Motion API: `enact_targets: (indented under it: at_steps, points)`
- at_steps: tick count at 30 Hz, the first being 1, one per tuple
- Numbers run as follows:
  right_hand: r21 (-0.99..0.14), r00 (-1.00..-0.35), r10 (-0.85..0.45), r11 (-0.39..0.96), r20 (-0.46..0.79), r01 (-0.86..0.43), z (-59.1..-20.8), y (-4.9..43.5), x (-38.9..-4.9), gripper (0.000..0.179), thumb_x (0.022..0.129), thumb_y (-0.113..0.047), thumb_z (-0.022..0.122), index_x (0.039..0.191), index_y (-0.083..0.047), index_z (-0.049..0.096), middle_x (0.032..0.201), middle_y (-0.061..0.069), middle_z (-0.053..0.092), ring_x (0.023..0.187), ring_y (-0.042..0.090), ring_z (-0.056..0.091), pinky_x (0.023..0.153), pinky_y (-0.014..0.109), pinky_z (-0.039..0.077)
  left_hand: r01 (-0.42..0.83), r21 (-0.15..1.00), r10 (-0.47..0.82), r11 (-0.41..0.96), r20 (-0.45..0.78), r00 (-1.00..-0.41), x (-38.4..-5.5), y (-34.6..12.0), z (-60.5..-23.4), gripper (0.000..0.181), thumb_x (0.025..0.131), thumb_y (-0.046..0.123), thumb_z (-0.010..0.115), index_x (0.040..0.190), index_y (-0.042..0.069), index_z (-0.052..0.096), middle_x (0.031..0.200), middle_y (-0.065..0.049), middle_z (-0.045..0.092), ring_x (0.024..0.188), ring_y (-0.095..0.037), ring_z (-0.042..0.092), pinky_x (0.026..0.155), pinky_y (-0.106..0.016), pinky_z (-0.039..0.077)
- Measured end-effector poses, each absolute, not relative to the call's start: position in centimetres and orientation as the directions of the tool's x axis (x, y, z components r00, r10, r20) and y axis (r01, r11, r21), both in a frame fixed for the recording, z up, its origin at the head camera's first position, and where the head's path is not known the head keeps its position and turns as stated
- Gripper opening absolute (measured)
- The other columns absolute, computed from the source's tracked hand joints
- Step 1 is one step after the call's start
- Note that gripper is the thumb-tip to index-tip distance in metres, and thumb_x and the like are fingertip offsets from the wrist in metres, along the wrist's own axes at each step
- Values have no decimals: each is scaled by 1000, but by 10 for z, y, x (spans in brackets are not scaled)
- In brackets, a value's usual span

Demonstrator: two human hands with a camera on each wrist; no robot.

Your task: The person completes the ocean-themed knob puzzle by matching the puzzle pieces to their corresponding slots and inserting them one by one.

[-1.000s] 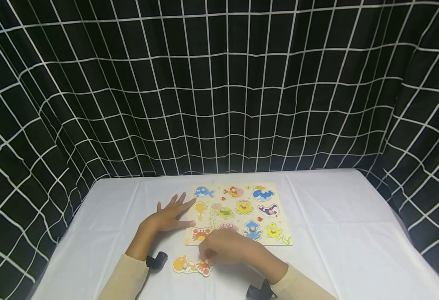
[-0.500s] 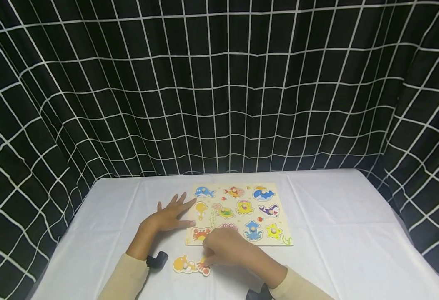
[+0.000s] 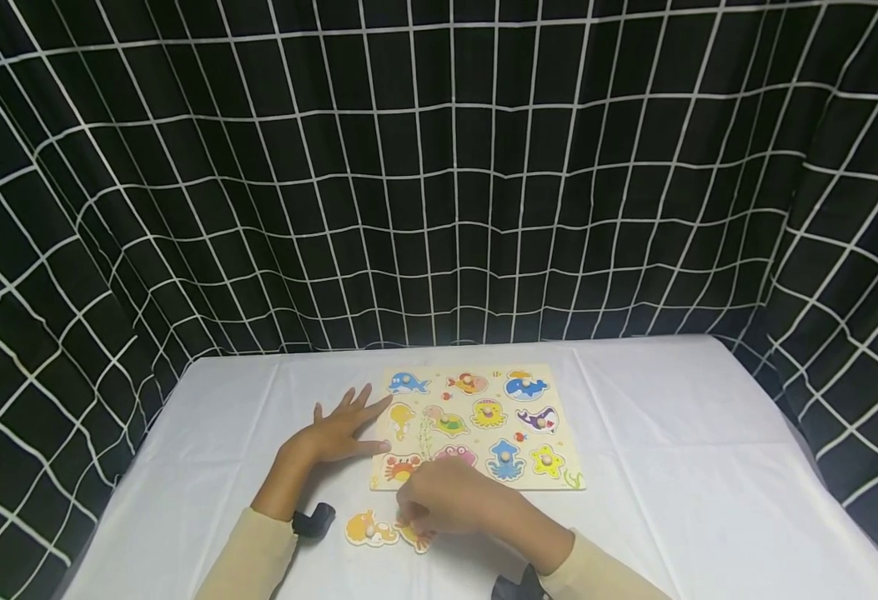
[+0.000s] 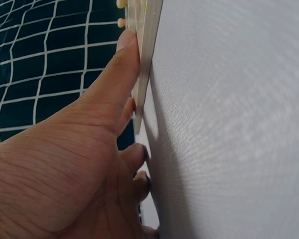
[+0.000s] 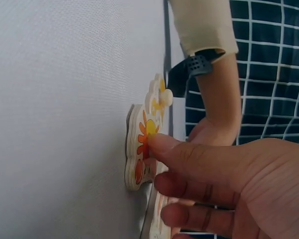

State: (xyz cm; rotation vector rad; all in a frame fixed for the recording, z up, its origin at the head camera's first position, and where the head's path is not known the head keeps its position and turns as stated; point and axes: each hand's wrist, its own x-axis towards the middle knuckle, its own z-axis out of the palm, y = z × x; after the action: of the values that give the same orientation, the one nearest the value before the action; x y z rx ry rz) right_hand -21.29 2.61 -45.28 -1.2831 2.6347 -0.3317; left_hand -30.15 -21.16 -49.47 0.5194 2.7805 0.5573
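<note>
A crab puzzle piece (image 3: pixel 418 542) lies just below the board, partly covered by my right hand (image 3: pixel 449 500). In the right wrist view, that hand's thumb and fingers pinch the crab piece from its printed face, its knob hidden behind the thumb. Left of the crab and right up against it is a yellow seahorse piece (image 3: pixel 367 530) with a wooden knob. My left hand (image 3: pixel 337 433) has its fingers spread at the left edge of the wooden sea-animal puzzle board (image 3: pixel 496 392). In the left wrist view its thumb (image 4: pixel 122 64) lies along the board's side.
Knobbed pieces such as a blue squid (image 3: pixel 506 461), a yellow starfish (image 3: pixel 547 461) and an octopus (image 3: pixel 488 414) sit in the board. A printed crab (image 3: pixel 401 468) and seahorse (image 3: pixel 401 421) show at its left. Behind the white-covered table (image 3: pixel 679 500) hangs a black grid-patterned curtain (image 3: pixel 476 192).
The crab piece has turned under my right hand and sits slightly farther right. My right hand has shifted only a little; the left hand stays where it was.
</note>
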Motion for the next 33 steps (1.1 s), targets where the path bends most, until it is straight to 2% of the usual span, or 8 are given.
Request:
enact_targets:
  at_steps: [5,8,17,27,33]
  points:
    - [-288,-669,-739,660,-80,-694,-452,24,-212,15,79,-34,86,85,-26,75,71,-20,62,68,-1,56,71,22,50,296,414,395,861,-177,-901,-301,-213,-495,84,90,62,65,160,29,33,169,-14,12,155,-39,3,112,-78,-2]
    - [-275,-684,-725,675,-77,-685,-453,23,-211,15,79,-34,86,82,-25,74,69,-19,60,66,-1,54,70,22,48,296,414,395,861,-178,-901,-300,-214,-495,84,90,63,65,160,30,33,169,-14,12,156,-39,3,112,-78,-2]
    - [-282,-668,-742,654,-57,-703,-459,22,-212,12,80,-30,85,79,-25,75,69,-20,62,65,-2,54,71,20,49,305,419,403,855,-169,-899,-302,-214,-495,83,91,61,65,160,29,32,169,-14,12,156,-39,2,112,-78,-2]
    - [-304,-657,-752,638,-52,-707,-461,27,-220,7,82,-24,83,83,-26,76,73,-20,63,70,-2,57,74,23,51,305,428,409,851,-175,-896,-304,-211,-497,82,91,61,64,160,29,32,169,-14,12,155,-39,3,112,-78,-2]
    - [-284,-616,-788,591,1,-755,-451,27,-236,18,76,-12,80,74,-27,72,70,-21,61,66,-1,54,70,21,50,311,426,412,849,-167,-896,-303,-215,-493,82,92,60,64,160,28,33,169,-15,12,155,-41,4,111,-79,-1]
